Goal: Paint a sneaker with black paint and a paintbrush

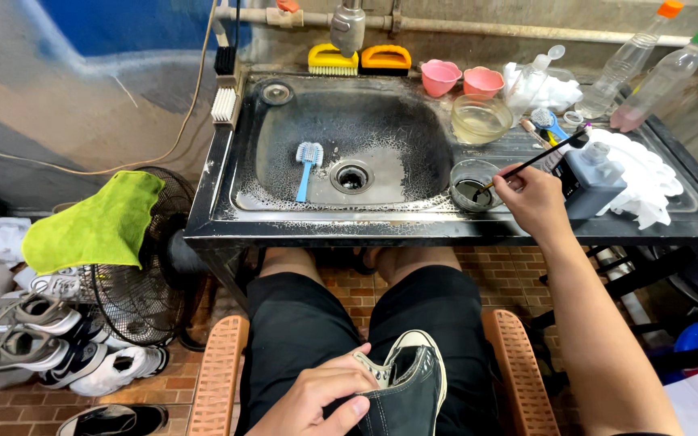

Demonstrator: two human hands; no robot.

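Observation:
My left hand (317, 400) grips a black canvas sneaker (405, 387) by its heel opening, resting it on my lap. My right hand (536, 199) reaches over the sink counter and pinches a thin black paintbrush (539, 159). The brush tip dips into a small glass bowl of dark liquid (472, 184) on the counter beside the basin. A grey bottle with a clear cap (594, 179) stands just right of that hand, on white cloth (648, 173).
A steel sink (349, 145) holds a blue brush (308, 165). Behind are yellow and orange scrub brushes, two pink cups (462, 78), a clear bowl (481, 118) and two plastic bottles (648, 69). At left, a fan with a green cloth (94, 222) and several shoes (50, 339).

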